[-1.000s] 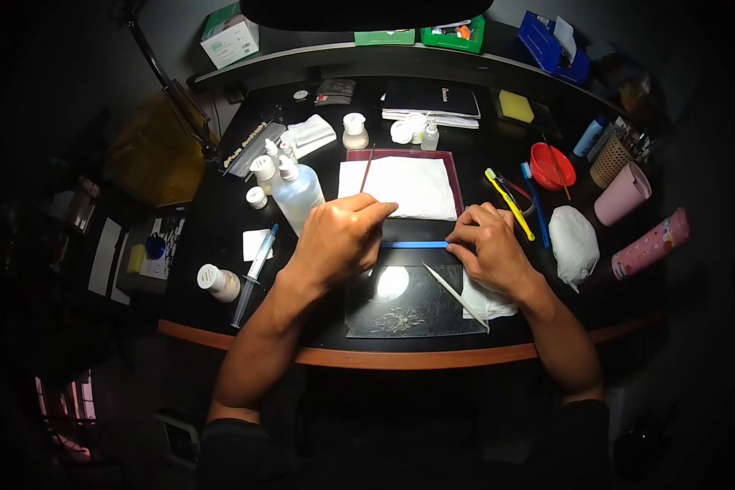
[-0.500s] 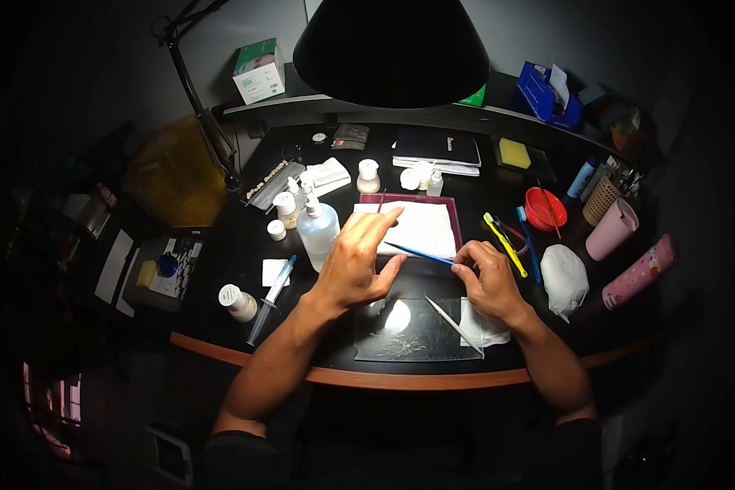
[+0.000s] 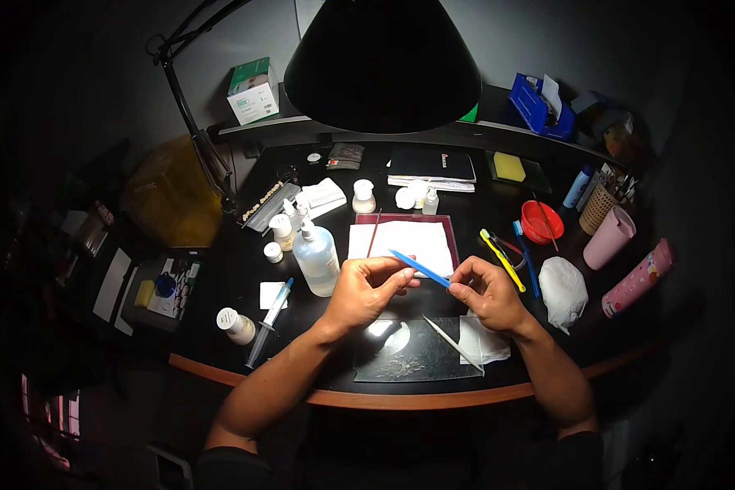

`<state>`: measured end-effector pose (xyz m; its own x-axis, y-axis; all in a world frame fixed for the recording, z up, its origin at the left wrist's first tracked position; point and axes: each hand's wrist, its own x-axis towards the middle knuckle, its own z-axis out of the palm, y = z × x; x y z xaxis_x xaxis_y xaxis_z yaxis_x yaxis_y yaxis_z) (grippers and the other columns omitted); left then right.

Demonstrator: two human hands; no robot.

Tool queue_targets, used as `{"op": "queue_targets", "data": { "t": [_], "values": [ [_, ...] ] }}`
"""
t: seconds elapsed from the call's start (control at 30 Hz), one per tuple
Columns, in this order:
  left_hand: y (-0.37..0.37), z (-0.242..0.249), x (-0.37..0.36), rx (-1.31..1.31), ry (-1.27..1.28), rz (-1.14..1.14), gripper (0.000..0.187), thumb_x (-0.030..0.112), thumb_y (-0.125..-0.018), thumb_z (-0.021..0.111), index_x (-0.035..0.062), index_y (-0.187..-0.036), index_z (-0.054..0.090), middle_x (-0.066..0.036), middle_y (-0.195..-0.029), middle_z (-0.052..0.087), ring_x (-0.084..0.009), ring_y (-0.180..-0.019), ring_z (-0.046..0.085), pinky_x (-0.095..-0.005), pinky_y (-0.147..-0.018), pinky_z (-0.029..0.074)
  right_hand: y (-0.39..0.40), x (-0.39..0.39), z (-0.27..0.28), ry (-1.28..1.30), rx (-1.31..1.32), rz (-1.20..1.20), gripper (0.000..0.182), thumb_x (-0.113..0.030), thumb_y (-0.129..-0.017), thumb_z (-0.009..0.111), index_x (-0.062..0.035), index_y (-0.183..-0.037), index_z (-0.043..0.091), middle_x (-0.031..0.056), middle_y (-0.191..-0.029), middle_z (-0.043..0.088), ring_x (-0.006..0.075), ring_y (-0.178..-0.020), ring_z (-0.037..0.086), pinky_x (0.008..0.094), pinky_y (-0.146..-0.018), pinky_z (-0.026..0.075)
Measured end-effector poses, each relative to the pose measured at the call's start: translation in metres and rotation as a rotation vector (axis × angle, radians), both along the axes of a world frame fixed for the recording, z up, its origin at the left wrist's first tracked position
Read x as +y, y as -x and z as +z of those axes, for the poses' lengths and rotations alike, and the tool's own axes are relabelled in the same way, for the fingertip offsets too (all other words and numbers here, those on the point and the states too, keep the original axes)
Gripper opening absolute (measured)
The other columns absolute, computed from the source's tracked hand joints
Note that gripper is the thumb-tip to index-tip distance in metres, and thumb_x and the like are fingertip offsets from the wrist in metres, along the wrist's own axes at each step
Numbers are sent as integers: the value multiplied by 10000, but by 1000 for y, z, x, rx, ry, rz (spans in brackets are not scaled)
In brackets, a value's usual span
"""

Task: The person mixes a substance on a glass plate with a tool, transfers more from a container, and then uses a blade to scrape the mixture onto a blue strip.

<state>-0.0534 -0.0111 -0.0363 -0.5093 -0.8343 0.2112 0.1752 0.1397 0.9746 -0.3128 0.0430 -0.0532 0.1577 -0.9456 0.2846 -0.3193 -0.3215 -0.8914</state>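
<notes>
My right hand [image 3: 488,296] pinches the lower right end of a flat blue pointed tool [image 3: 425,270] between thumb and fingers. Its tip points up and to the left. My left hand [image 3: 369,292] is closed at the tool's middle, thumb and fingertips together against it. Behind the hands, a white paper sheet [image 3: 425,237] lies on a dark red tray [image 3: 455,237], with a thin dark red stick [image 3: 374,233] across the sheet. Below them, a glass plate [image 3: 392,367] bears shavings, and a pale pointed tool [image 3: 453,340] rests across it.
A pump bottle [image 3: 317,263], syringe [image 3: 268,327] and white jar [image 3: 235,325] stand or lie at left. To the right are a yellow toothbrush [image 3: 502,260], blue toothbrush [image 3: 527,261], red bowl [image 3: 541,222] and wrapped white bundle [image 3: 562,292]. A lamp [image 3: 384,65] hangs overhead.
My left hand has come down from above the paper, and its fingers have closed at the blue tool. The tool has turned to show its flat face. My right hand still holds its end.
</notes>
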Motion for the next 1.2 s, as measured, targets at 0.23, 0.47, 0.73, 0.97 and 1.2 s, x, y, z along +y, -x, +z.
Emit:
{"op": "queue_targets", "data": {
  "t": [0.23, 0.47, 0.73, 0.97, 1.2],
  "values": [
    [2, 0, 2, -16, 56, 21, 219, 118, -1026, 689, -77, -1109, 742, -156, -1091, 759, -162, -893, 761, -262, -736, 576, -13, 7, 3, -14, 5, 59, 109, -105, -968, 728, -35, -1038, 683, 15, -883, 681, 72, -768, 606, 262, -693, 499],
    [-1, -1, 0, 1, 43, 57, 209, 111, -1022, 688, -69, -1117, 733, -140, -1066, 755, -172, -886, 765, -262, -729, 577, -26, 15, 15, 281, 214, -6, 229, -102, -853, 827, -17, -1034, 715, 83, -882, 719, 146, -757, 674, 281, -664, 513],
    [2, -4, 1, 40, 24, 74, 238, 131, -1015, 710, -39, -1181, 724, -101, -1000, 765, -158, -874, 763, -249, -721, 577, -26, 16, 17, 431, 314, -58, 244, -55, -882, 773, -20, -1123, 788, 120, -784, 733, 219, -619, 673, 322, -574, 508],
    [0, -3, 1, -28, 61, 106, 163, 143, -988, 754, -14, -1025, 732, -94, -942, 775, -147, -822, 760, -235, -705, 569, -27, 13, 8, 419, 286, -29, 269, -36, -915, 733, 4, -1180, 758, 181, -935, 777, 228, -748, 754, 312, -675, 578],
    [-1, 3, 3, -38, 52, 130, 176, 153, -968, 779, -16, -980, 728, -91, -888, 777, -137, -760, 750, -240, -665, 568, -26, 16, 17, 467, 336, 9, 324, -30, -881, 761, 16, -1202, 742, 178, -953, 773, 232, -790, 751, 308, -693, 576]
  ]
}}
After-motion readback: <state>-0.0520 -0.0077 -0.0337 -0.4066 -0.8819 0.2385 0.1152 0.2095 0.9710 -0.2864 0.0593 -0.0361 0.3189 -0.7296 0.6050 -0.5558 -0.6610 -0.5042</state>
